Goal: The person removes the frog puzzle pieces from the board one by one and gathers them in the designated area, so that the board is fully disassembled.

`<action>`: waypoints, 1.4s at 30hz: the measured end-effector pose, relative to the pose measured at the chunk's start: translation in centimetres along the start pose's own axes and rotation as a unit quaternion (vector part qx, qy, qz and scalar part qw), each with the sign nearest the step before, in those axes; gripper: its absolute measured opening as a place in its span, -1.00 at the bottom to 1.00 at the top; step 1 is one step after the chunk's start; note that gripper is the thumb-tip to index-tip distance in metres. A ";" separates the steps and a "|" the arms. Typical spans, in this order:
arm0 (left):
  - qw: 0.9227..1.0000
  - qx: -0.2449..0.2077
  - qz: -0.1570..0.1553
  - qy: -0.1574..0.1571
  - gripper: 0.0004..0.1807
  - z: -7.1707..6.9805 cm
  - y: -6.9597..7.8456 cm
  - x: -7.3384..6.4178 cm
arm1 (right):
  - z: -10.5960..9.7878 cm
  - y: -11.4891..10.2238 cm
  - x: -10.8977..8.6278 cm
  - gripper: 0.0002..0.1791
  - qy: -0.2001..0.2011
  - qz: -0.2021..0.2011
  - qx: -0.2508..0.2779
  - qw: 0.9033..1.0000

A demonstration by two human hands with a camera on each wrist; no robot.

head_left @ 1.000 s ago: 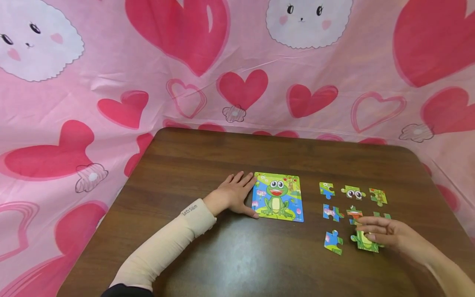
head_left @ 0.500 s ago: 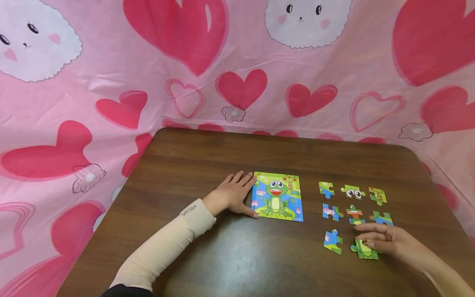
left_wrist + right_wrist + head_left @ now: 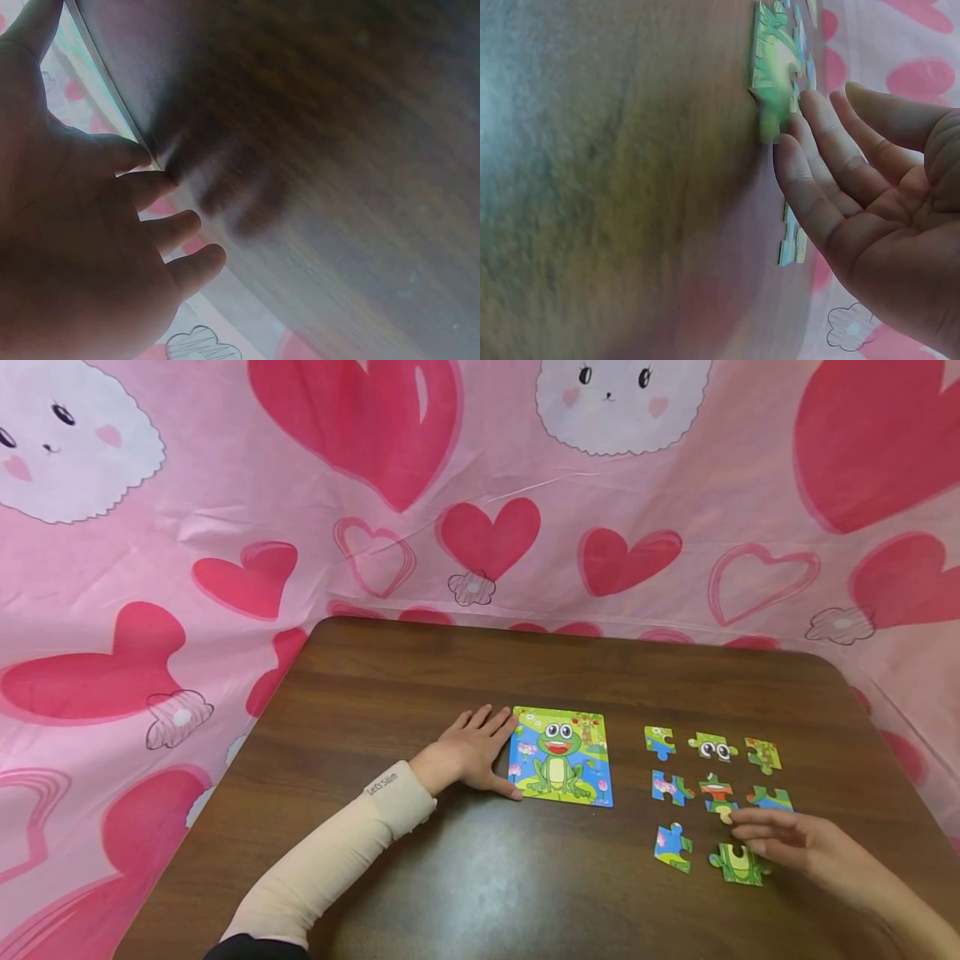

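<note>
My left hand (image 3: 476,756) lies flat with spread fingers at the left edge of a square frog picture card (image 3: 561,758), thumb by its lower corner. In the left wrist view its fingers (image 3: 199,271) are straight. My right hand (image 3: 795,842) hovers at the right of a frog-belly puzzle piece (image 3: 738,867), its fingers loosely bent and nothing between them. The right wrist view shows this green piece (image 3: 774,71) just beyond the fingertips; whether they touch is unclear. Above it lies the frog-mouth piece (image 3: 718,793), and to its left a blue-green corner piece (image 3: 673,847).
Further puzzle pieces lie in rows: a frog-eyes piece (image 3: 712,749), a tree piece (image 3: 764,754), a flower piece (image 3: 671,788), a blue-topped corner piece (image 3: 660,742) and a blue-green edge piece (image 3: 771,798). The brown table (image 3: 450,877) meets a pink heart-printed cloth (image 3: 525,485).
My right hand has let go of the frog-belly piece and drawn off to the right. The piece sits slightly lower than before. My left hand and the card have stayed put.
</note>
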State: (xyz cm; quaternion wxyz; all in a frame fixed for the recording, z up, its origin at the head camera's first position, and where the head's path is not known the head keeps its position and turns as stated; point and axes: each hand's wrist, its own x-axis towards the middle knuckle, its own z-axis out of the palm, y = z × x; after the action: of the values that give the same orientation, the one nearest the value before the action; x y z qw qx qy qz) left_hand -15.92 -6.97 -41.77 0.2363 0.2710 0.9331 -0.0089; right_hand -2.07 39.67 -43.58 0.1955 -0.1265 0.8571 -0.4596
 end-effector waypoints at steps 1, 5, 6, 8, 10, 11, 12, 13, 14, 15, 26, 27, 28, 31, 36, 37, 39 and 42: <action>1.000 -0.002 0.000 0.000 0.36 0.0 0.0 0.0 | -0.1 -0.1 0.0 -0.57 0.005 0.007 -0.008 1.000; 1.000 -0.005 0.000 -0.003 0.36 -0.1 0.0 0.0 | -0.5 -0.5 -0.1 -0.56 0.033 0.040 -0.052 0.997; 1.000 -0.005 0.000 -0.003 0.36 -0.1 0.0 0.0 | -0.6 -0.7 0.0 -0.56 0.038 0.044 -0.057 0.997; 1.000 -0.004 0.000 -0.004 0.36 -0.1 0.0 0.0 | -0.8 -1.2 0.3 -0.56 0.046 0.050 -0.060 0.996; 1.000 -0.004 0.001 -0.003 0.36 0.0 0.0 0.0 | -1.0 -1.9 0.8 -0.56 0.049 0.057 -0.043 0.996; 1.000 -0.005 0.001 -0.003 0.36 -0.1 0.0 0.0 | -1.0 -2.2 1.1 -0.55 0.050 0.056 -0.033 0.997; 1.000 -0.004 0.001 -0.003 0.36 0.0 0.0 0.0 | -1.0 -2.5 1.5 -0.55 0.051 0.052 -0.021 0.997; 1.000 -0.005 0.001 -0.002 0.36 0.0 0.0 -0.1 | -1.0 -2.7 1.9 -0.56 0.051 0.047 -0.007 0.998; 1.000 -0.005 0.000 -0.001 0.36 0.0 -0.1 -0.1 | -1.0 -2.9 2.4 -0.56 0.050 0.043 0.008 0.998; 1.000 -0.005 0.000 0.000 0.36 0.1 -0.1 -0.1 | -0.9 -3.1 2.9 -0.57 0.048 0.034 0.024 0.998; 1.000 -0.006 -0.001 0.002 0.36 0.1 0.0 0.0 | 0.7 -4.5 7.5 -0.47 0.041 0.060 0.094 0.993; 1.000 -0.007 -0.002 0.001 0.36 0.1 0.0 0.0 | 0.9 -4.7 7.9 -0.44 0.040 0.064 0.095 0.993; 1.000 -0.007 -0.002 0.001 0.36 0.1 0.0 0.0 | 1.1 -4.9 8.3 -0.42 0.038 0.065 0.099 0.992; 1.000 -0.005 -0.002 0.000 0.36 0.0 0.0 0.0 | 1.7 -5.6 9.3 -0.40 0.026 0.060 0.115 0.991; 1.000 -0.002 -0.004 0.001 0.35 0.0 0.0 0.1 | 2.7 -6.7 10.9 -0.42 0.010 0.056 0.112 0.992; 1.000 -0.002 -0.005 0.001 0.35 0.1 0.0 0.1 | 2.9 -6.9 11.3 -0.42 0.008 0.057 0.110 0.992; 1.000 -0.001 -0.004 0.000 0.35 0.1 0.0 0.0 | 3.3 -7.3 11.9 -0.43 0.006 0.063 0.110 0.992; 1.000 0.001 -0.001 -0.001 0.35 0.1 0.1 0.0 | 3.9 -7.7 12.7 -0.45 0.001 0.066 0.116 0.991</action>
State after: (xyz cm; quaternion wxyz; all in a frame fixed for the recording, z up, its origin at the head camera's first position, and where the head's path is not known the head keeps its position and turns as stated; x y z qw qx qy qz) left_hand -15.85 -6.93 -41.82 0.2367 0.2704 0.9331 -0.0106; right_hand -11.33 27.60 -41.86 0.2379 -0.0456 0.8049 -0.5417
